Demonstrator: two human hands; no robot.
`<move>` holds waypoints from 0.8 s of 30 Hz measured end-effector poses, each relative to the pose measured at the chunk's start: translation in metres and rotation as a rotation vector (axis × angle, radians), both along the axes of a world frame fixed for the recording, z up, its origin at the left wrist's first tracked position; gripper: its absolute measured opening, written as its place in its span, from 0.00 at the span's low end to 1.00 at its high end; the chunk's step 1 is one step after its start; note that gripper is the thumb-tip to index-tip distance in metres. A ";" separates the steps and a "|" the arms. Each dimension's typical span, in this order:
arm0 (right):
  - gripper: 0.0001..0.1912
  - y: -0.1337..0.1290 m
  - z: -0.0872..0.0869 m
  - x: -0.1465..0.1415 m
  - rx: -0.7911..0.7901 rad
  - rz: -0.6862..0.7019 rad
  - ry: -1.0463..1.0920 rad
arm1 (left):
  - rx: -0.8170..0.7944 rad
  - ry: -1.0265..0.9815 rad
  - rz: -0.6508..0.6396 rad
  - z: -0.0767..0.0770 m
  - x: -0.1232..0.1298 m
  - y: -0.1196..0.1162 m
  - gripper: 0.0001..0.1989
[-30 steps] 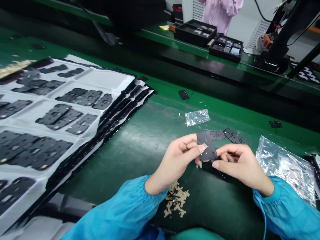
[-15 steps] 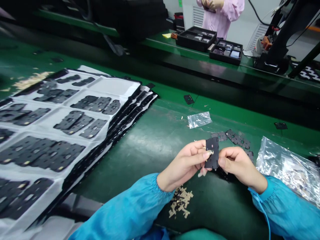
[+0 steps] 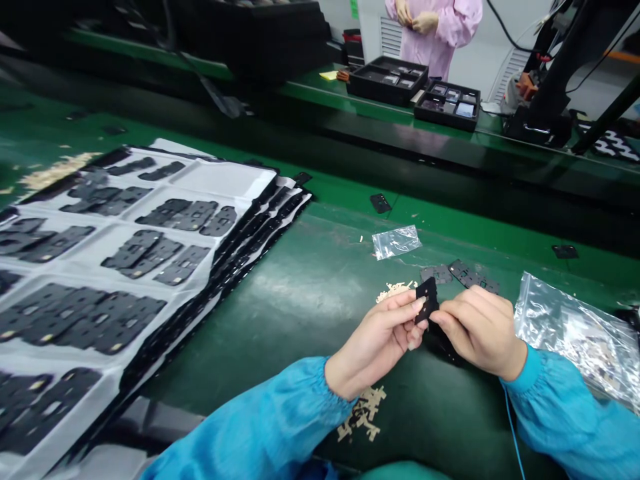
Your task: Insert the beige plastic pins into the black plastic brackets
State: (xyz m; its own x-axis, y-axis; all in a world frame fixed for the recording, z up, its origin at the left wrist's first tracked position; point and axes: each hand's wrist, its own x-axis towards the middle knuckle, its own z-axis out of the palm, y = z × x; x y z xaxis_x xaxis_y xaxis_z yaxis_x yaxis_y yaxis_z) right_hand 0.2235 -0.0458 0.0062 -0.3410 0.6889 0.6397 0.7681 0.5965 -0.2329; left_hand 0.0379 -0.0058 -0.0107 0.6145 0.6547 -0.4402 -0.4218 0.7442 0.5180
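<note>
Black plate [image 3: 427, 300] held upright at centre, just above the green desk [image 3: 310, 320]. Your left hand [image 3: 376, 343] forms a closed grip, thumb and fingers pinching the plate's lower part. Your right hand [image 3: 481, 332] lies at 3 o'clock, fingers curled in against the plate's lower end; you cannot tell whether this grip bears any of the load. Tan cut pieces [image 3: 395, 291] lie at 12 o'clock, with a second heap of tan pieces [image 3: 363, 413] at 6 o'clock. Loose black parts [image 3: 467, 275] sit at 2 o'clock, a small clear bag [image 3: 397, 242] at 12 o'clock, a large clear bag [image 3: 575, 330] at 3 o'clock. Stacked white sheets [image 3: 150, 247] carrying black parts fill 9 o'clock. Pinching near the edges appears the steadiest hold, leaving the plate's face in view for inspection.
</note>
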 end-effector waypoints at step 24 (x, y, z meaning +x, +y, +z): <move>0.08 -0.026 -0.024 -0.043 -0.926 0.198 -0.115 | 1.486 1.034 -0.333 -0.009 -0.102 -0.043 0.06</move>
